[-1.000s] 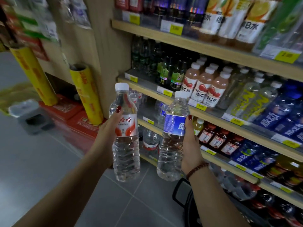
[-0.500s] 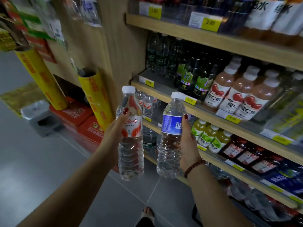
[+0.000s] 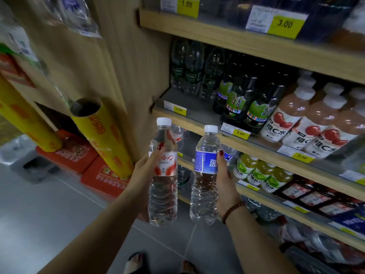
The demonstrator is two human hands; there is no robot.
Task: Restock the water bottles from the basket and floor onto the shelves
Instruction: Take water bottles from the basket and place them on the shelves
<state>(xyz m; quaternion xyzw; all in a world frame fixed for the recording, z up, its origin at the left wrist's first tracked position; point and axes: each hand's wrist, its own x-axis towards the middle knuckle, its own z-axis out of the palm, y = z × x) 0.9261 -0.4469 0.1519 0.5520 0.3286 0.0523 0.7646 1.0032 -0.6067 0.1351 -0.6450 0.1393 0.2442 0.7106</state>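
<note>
Against the earlier frames, the shelves (image 3: 256, 147) stand closer and both bottles sit higher. The left hand (image 3: 147, 171) is wrapped around the red-labelled water bottle (image 3: 163, 175); the right hand (image 3: 225, 180) is wrapped around the blue-labelled water bottle (image 3: 205, 177). Both bottles are upright, long axes vertical, white caps up, held side by side in front of the shelves' left end, above the floor (image 3: 39, 204).

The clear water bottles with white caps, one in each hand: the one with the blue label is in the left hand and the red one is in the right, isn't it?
Not quite. The head view shows them swapped: the clear blue-label water bottle is in the right hand, and the clear red-label water bottle is in the left hand. Both do have white caps, one bottle per hand.
</note>
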